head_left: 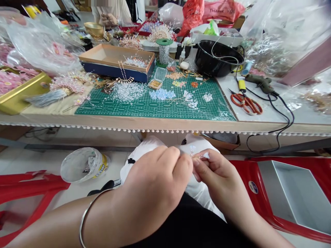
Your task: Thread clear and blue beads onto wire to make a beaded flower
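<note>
Above my lap, my left hand [160, 175] and my right hand [216, 168] meet at the fingertips. Between thumb and finger, my right hand pinches a small beaded piece with a pale translucent flower [206, 155]. Another clear flower-like bead [192, 148] sticks up where the hands meet. My left hand is closed in a fist-like grip, its fingertips turned away, so what they hold is hidden. On the green cutting mat [155, 109] beyond lie pale blue petal beads [162, 94], a heap of clear beads [128, 91] and white flower pieces [190, 100].
Red-handled scissors [247, 104] and a glue gun [261, 83] with a trailing cable lie at right. A black bowl [217, 58], a cardboard box [113, 62] and a wire spool [163, 51] stand behind. A white bucket [82, 165] is on the floor. Another person [113, 12] is across the table.
</note>
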`<state>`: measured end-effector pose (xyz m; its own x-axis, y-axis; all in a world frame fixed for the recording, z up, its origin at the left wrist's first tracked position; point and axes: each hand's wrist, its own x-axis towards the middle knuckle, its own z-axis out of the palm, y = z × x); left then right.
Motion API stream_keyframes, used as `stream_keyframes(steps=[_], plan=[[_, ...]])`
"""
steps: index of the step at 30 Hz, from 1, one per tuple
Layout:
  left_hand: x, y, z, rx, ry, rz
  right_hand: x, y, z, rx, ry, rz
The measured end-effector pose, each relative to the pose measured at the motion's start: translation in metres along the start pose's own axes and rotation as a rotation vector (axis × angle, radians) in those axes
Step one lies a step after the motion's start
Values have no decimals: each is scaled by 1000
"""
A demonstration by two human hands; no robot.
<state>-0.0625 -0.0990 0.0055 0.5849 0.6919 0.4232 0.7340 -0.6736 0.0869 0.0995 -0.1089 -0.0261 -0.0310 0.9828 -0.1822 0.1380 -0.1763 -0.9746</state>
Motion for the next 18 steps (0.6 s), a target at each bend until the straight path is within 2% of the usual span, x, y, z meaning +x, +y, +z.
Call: stream_keyframes(steps=[3, 6, 11, 18], plan=[[3, -5, 1, 17, 93, 155, -1, 0, -3, -10, -8, 14], [7, -15, 3, -47, 94, 333, -3, 0, -7, -9, -86, 48], [13, -31, 13, -188, 53, 271, -8, 0, -14, -42, -244, 53], [9, -36, 18, -266, 14, 244, -12, -7, -18, -158, -283, 122]])
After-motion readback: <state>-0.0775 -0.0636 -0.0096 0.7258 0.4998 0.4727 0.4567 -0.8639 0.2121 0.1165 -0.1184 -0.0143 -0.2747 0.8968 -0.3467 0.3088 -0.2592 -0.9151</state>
